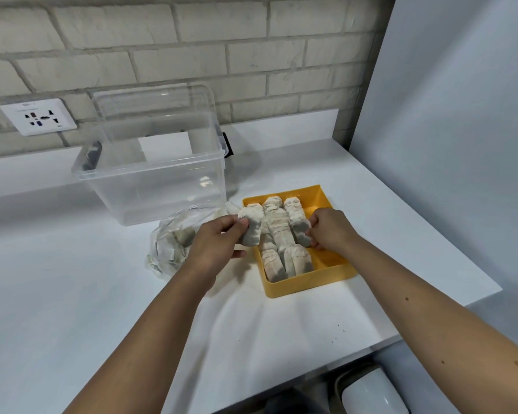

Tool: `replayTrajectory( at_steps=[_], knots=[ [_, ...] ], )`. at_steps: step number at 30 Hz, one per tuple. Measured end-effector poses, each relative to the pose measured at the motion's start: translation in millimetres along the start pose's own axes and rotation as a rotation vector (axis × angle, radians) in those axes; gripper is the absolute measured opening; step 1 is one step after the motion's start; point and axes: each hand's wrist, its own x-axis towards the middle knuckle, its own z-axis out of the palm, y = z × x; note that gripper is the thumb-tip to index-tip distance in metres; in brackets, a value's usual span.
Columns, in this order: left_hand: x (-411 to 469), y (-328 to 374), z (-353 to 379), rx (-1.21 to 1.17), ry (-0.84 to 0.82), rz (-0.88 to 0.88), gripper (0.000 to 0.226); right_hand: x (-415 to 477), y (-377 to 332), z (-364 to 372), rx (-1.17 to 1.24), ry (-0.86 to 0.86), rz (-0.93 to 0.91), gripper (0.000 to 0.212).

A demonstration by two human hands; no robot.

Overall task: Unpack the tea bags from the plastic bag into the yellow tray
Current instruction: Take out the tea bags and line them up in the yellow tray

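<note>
The left hand (219, 239) pinches one tea bag (251, 233) at the left rim of the yellow tray (308, 283) and the right hand (331, 228) pinches a second tea bag (300, 231) in its rightmost row; light, soft and tear-prone, they likely want a gentle edge grip, and more sit in the plastic bag (168, 248).

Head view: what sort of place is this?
Likely a home or office kitchenette: a white counter against a brick wall with a socket, and tea bags lined up in a yellow tray.
</note>
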Motion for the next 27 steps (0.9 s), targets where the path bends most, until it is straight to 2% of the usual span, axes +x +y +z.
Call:
replayTrajectory(
  at_steps=[3,8,11,13,15,18,20,22,27],
  knots=[
    [1,-1,-1,-0.004,0.005,-0.015,0.018,2,2,2,-0.008,0.003,0.021,0.014],
    [0,-1,-1,-0.031,-0.007,-0.038,0.016,-1,0,3,-0.002,0.002,0.022,0.010],
    [-1,1,0,-0.064,-0.016,-0.049,0.013,-5,-1,0,-0.013,0.018,0.020,0.030],
    [-1,1,1,-0.067,-0.022,-0.057,0.013,-10,-6,-7,-0.041,0.116,-0.041,0.035],
    [-2,2,3,-0.081,-0.027,-0.062,0.014,-23,-16,-14,0.161,0.179,-0.107,0.026],
    [-4,3,8,-0.102,-0.035,-0.057,0.010,-50,-37,-19,0.588,-0.030,-0.128,0.017],
    [-6,3,12,-0.103,-0.051,-0.049,0.014,-58,-45,-14,0.611,-0.081,-0.165,0.020],
    [-8,1,14,-0.103,-0.055,-0.049,0.018,-61,-48,-9,0.570,-0.043,-0.190,0.019],
    [-11,-1,16,-0.118,-0.049,-0.051,0.010,-60,-45,-10,0.571,-0.015,-0.222,0.011]
  ],
)
